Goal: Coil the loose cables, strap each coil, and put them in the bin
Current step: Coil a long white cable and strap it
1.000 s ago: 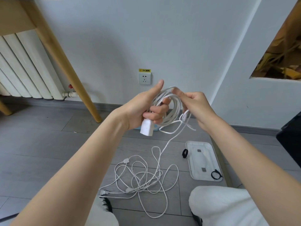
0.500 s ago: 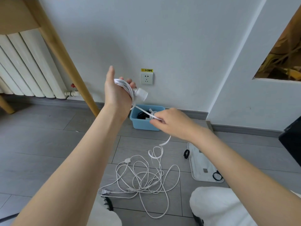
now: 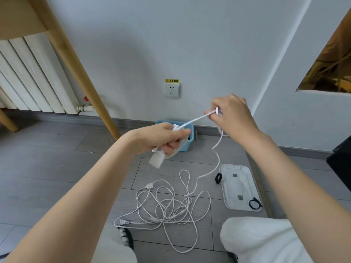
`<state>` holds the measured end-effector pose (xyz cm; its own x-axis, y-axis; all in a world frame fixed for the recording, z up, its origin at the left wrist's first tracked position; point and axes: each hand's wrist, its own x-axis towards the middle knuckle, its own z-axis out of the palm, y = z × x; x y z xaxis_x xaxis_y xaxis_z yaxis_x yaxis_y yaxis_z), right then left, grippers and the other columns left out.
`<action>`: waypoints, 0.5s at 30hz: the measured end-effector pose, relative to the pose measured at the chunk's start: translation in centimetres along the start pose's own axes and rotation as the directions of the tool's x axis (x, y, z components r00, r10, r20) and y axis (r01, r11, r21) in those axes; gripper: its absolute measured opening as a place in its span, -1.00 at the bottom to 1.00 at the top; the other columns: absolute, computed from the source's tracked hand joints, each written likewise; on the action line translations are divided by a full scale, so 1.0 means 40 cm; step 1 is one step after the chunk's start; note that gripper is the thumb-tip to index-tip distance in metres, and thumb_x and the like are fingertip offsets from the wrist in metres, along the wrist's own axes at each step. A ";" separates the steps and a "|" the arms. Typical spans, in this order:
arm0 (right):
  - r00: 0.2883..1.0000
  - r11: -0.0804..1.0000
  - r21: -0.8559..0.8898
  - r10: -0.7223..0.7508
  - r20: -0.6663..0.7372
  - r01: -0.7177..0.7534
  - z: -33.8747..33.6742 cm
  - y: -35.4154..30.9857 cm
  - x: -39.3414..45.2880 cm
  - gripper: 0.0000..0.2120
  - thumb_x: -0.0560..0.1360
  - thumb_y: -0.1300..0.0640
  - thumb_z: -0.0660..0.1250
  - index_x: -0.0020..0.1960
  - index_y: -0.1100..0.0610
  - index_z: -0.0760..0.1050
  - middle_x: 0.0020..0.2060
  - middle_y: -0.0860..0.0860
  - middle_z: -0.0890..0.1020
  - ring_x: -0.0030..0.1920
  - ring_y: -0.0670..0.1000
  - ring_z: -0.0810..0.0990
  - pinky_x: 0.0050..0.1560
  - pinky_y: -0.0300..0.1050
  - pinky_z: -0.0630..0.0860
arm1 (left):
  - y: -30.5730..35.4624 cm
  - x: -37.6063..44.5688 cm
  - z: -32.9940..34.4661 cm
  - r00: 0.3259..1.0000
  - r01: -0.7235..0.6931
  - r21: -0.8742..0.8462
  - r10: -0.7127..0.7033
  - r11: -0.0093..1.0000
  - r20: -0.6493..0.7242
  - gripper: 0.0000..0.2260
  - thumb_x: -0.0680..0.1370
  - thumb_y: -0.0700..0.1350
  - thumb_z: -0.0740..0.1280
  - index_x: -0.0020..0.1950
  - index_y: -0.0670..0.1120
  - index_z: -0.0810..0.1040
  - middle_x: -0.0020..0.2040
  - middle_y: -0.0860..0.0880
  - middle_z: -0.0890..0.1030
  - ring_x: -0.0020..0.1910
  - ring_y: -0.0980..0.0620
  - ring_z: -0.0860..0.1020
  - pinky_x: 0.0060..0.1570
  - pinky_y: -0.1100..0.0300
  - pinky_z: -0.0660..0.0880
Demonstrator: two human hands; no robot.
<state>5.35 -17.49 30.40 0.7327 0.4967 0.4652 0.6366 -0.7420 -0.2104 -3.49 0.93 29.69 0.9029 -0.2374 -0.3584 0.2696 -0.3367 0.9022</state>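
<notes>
Writing: a yellow label (image 3: 172,80) with a warning symbol and small dark characters sits directly above the wall socket (image 3: 172,90); the characters are too small to read with certainty.
Cable in hand: a flat white cable (image 3: 195,120), ribbon-like, stretched taut between the two hands, with a blocky white plug (image 3: 156,160) hanging below the left fist.
Left hand: the left hand (image 3: 163,136) has its fingers curled tightly around several wound turns of the white cable, thumb lying along the top.
Right hand: the right hand (image 3: 230,112) pinches the cable between thumb and curled fingers, held higher and to the right; from it the cable drops in a slack line to the floor.
Loose cables: a tangle of thin round white cables (image 3: 171,205) lies in loops on the grey wood-grain floor (image 3: 57,168), one two-pin plug (image 3: 123,222) at its near left edge.
Bin: a small blue plastic bin (image 3: 188,141) stands against the skirting, partly hidden behind the left hand.
Lid: a translucent rectangular lid (image 3: 237,188) with rounded corners lies flat to the right of the tangle.
Straps: one black looped strap (image 3: 218,178) lies just beside the lid's left edge, another black strap loop (image 3: 254,203) on its near right corner.
Surroundings: white ribbed radiator (image 3: 28,73), slanted pale wooden table leg (image 3: 76,69).
</notes>
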 end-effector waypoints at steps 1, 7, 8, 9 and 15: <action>0.997 0.995 0.095 0.036 0.069 -0.043 0.000 0.000 -0.004 -0.80 0.49 0.05 0.34 -0.22 0.14 0.44 -0.30 0.02 0.49 -0.17 0.06 0.38 -0.10 -0.10 0.26 | -0.001 -0.001 -0.006 0.999 -0.026 -0.054 0.024 0.998 -0.038 -0.65 0.62 0.02 0.17 -0.34 -0.05 0.26 -0.52 0.09 0.17 -0.57 0.14 0.13 -0.42 0.27 0.19; 0.963 0.941 0.316 0.034 0.268 -0.121 0.008 -0.020 -0.017 -0.82 0.55 0.13 0.26 -0.14 0.19 0.55 -0.31 0.07 0.58 -0.40 -0.07 0.49 -0.29 -0.15 0.44 | -0.013 -0.005 -0.052 0.978 -0.151 -0.397 0.077 0.905 -0.195 -0.67 0.62 -0.05 0.16 -0.35 -0.04 0.27 -0.56 0.12 0.14 -0.62 0.16 0.08 -0.55 0.32 0.25; 0.957 0.914 0.368 0.062 0.285 -0.169 0.009 -0.018 -0.018 -0.84 0.57 0.18 0.22 -0.10 0.18 0.56 -0.29 0.08 0.61 -0.44 -0.07 0.54 -0.32 -0.16 0.52 | -0.017 -0.005 -0.059 0.972 -0.180 -0.464 0.083 0.868 -0.221 -0.67 0.62 -0.07 0.16 -0.35 -0.04 0.28 -0.57 0.12 0.14 -0.63 0.17 0.09 -0.57 0.33 0.24; 0.947 0.869 0.435 0.106 0.303 -0.237 0.012 -0.016 -0.020 -0.83 0.58 0.22 0.19 -0.04 0.17 0.56 -0.28 0.10 0.62 -0.50 -0.07 0.56 -0.42 -0.19 0.53 | -0.021 -0.006 -0.067 0.965 -0.211 -0.533 0.087 0.819 -0.248 -0.68 0.61 -0.09 0.16 -0.36 -0.04 0.28 -0.58 0.13 0.15 -0.64 0.18 0.10 -0.58 0.34 0.24; 0.806 0.612 0.563 0.561 0.186 -0.556 0.018 0.051 -0.013 -0.77 0.58 0.26 0.09 -0.03 0.29 0.51 -0.42 0.12 0.58 -0.69 -0.09 0.35 -0.67 -0.34 0.24 | -0.047 -0.031 -0.129 0.902 -0.389 -0.792 0.020 0.470 -0.431 -0.65 0.59 -0.11 0.16 -0.42 -0.02 0.28 -0.62 0.12 0.18 -0.69 0.19 0.13 -0.63 0.36 0.22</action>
<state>6.45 -18.96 29.12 0.9929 0.0679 0.0972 0.1179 -0.4765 -0.8712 -3.40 6.57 29.66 0.9643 0.1720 -0.2014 0.0403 0.6563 0.7534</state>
